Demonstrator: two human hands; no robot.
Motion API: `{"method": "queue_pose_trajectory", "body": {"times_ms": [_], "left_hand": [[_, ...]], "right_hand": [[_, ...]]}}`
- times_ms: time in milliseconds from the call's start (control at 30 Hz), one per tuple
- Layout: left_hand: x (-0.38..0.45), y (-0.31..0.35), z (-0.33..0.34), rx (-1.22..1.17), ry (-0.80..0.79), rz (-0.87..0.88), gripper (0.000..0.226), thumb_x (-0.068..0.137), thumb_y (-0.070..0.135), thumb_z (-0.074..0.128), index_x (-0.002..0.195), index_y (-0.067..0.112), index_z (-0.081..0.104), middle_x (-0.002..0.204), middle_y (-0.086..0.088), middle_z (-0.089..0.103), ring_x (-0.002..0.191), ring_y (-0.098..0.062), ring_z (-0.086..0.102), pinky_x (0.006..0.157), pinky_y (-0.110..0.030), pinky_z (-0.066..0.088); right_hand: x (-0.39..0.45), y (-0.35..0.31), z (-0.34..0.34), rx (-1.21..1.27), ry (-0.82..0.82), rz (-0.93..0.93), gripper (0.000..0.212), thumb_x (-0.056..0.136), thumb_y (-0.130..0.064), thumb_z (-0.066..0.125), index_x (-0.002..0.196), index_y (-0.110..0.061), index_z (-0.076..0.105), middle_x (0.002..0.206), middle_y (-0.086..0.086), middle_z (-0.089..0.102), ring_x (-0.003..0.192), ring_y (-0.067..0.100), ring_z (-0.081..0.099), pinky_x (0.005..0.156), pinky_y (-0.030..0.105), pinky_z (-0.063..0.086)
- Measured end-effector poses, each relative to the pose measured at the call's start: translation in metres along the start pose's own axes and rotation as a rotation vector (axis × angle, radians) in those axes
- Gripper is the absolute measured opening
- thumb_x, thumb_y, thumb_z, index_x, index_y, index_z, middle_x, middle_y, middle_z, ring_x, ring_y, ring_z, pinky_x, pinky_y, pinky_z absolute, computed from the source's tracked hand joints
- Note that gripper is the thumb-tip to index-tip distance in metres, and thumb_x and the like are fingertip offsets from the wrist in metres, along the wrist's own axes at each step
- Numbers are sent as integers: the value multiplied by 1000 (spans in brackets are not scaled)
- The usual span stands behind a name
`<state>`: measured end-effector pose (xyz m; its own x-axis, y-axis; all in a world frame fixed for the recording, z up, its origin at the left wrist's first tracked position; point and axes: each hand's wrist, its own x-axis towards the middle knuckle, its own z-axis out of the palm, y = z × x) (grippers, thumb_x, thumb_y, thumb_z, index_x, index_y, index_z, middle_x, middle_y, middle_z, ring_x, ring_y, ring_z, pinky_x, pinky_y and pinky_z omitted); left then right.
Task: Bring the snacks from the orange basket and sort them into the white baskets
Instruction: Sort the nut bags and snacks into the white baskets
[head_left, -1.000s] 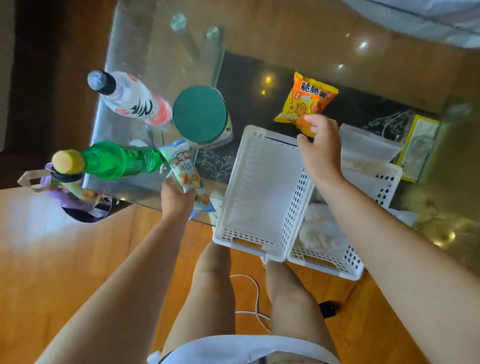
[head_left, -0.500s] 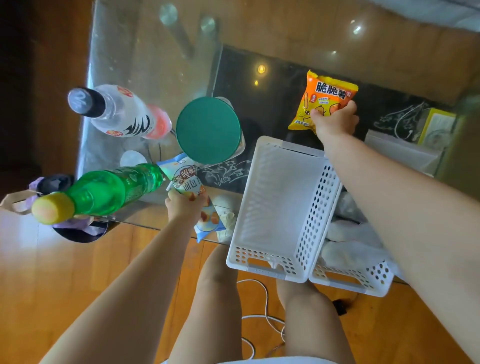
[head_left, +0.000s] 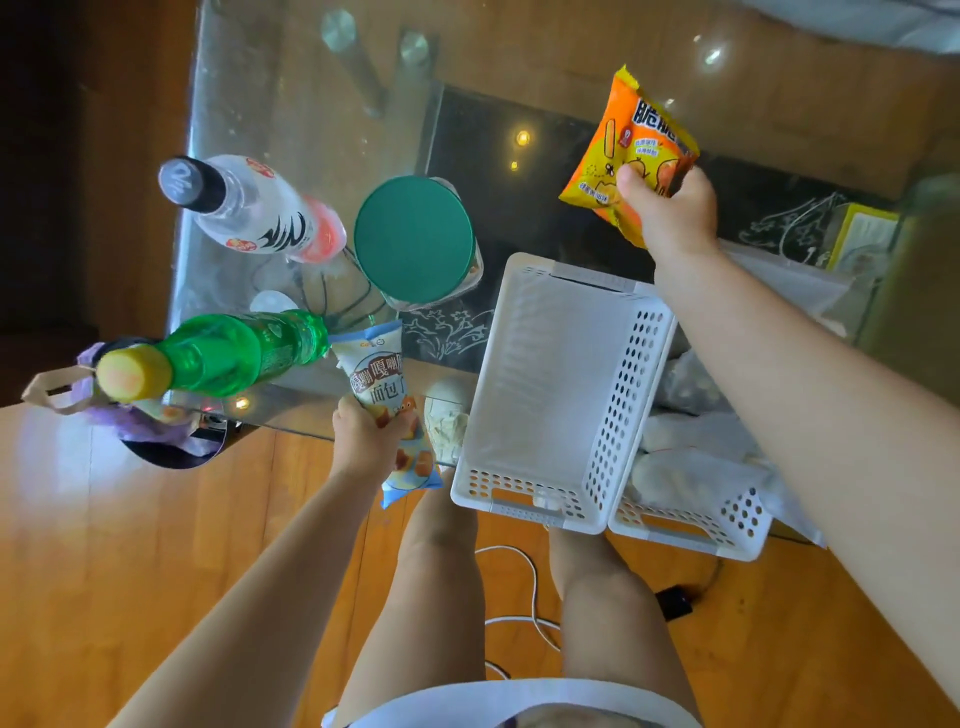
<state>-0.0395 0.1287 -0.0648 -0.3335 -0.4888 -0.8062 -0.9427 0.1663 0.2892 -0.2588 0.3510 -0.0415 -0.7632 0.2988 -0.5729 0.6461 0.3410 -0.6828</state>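
My right hand (head_left: 670, 210) grips an orange snack bag (head_left: 631, 140), lifted off the glass beyond the far end of an empty white basket (head_left: 550, 400). My left hand (head_left: 363, 436) holds a pale blue and white snack packet (head_left: 387, 395) at the table's near edge, just left of that basket. A second white basket (head_left: 691, 525) stands against the first one's right side, partly under my right arm, with pale wrapped items inside. No orange basket is in view.
On the glass table (head_left: 291, 104) stand a green bottle (head_left: 223, 353), a clear bottle with a black cap (head_left: 249, 213) and a jar with a green lid (head_left: 415, 236). A yellow box (head_left: 862, 239) lies at far right. A bag (head_left: 130, 421) and cables (head_left: 524, 587) are on the wooden floor.
My right hand closed on the orange bag and raised it from the table, tilting it upright. My left hand stayed put with the blue packet.
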Motion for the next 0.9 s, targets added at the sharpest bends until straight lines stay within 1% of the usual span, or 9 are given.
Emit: {"method": "queue_pose_trajectory", "body": {"times_ms": [100, 167, 267, 400, 500, 600, 700, 767, 900], "left_hand": [[-24, -9, -6, -87, -9, 30, 40, 80, 8, 67, 115, -1, 49, 117, -22, 57, 101, -35, 61, 78, -44, 56], [-45, -6, -10, -174, -20, 98, 25, 81, 3, 65, 104, 3, 54, 104, -19, 64, 85, -27, 67, 63, -33, 59], [-77, 3, -13, -241, -81, 248, 17, 81, 0, 64, 90, 13, 57, 89, -14, 67, 68, -14, 68, 52, -28, 57], [-107, 20, -3, -79, -39, 389, 32, 76, 15, 72, 95, 26, 47, 93, -1, 61, 84, -8, 62, 65, -25, 53], [-111, 41, 19, 43, -26, 441, 33, 76, 26, 71, 96, 26, 45, 93, 2, 60, 87, -18, 59, 66, -35, 53], [-101, 59, 42, 144, 11, 431, 37, 79, 35, 67, 102, 22, 42, 97, -1, 64, 75, -14, 60, 56, -29, 48], [-91, 67, 61, 329, 54, 444, 39, 80, 39, 63, 103, 17, 41, 102, -7, 66, 90, -29, 61, 65, -35, 48], [-87, 68, 68, 410, 68, 447, 37, 81, 39, 62, 96, 19, 35, 102, -8, 65, 94, -31, 59, 63, -34, 42], [-82, 64, 78, 530, 71, 480, 35, 82, 34, 61, 95, 17, 34, 100, -9, 63, 95, -32, 56, 61, -33, 33]], "right_hand": [[-35, 2, -12, 39, -43, -78, 60, 82, -27, 67, 134, -11, 42, 128, 3, 57, 110, 12, 56, 95, 23, 46], [-63, 10, -21, 21, -42, -136, 61, 81, -21, 68, 135, -10, 41, 127, 4, 57, 106, 10, 56, 94, 19, 44], [-106, 31, -34, -95, -75, -130, 76, 82, -27, 67, 144, -13, 26, 139, 4, 48, 121, 15, 50, 99, 24, 40], [-152, 61, -45, -172, -99, -145, 86, 85, -30, 63, 148, -23, 5, 148, 1, 33, 130, 15, 41, 99, 27, 40], [-170, 81, -42, -204, -141, -201, 77, 89, -28, 57, 146, -38, 4, 125, -1, 39, 106, 7, 45, 77, 11, 43], [-177, 98, -36, -369, -120, -262, 66, 92, -28, 53, 141, -47, 13, 112, 3, 40, 91, 10, 49, 67, 18, 43], [-177, 110, -28, -483, -99, -278, 60, 92, -20, 53, 143, -37, 25, 130, 9, 38, 107, 22, 55, 80, 34, 51], [-173, 113, -24, -581, -106, -273, 59, 93, -20, 51, 144, -32, 25, 136, 13, 33, 111, 28, 54, 82, 40, 53], [-169, 115, -16, -709, -166, -285, 55, 94, -21, 48, 144, -26, 25, 127, 16, 36, 99, 30, 56, 77, 35, 49]]}}
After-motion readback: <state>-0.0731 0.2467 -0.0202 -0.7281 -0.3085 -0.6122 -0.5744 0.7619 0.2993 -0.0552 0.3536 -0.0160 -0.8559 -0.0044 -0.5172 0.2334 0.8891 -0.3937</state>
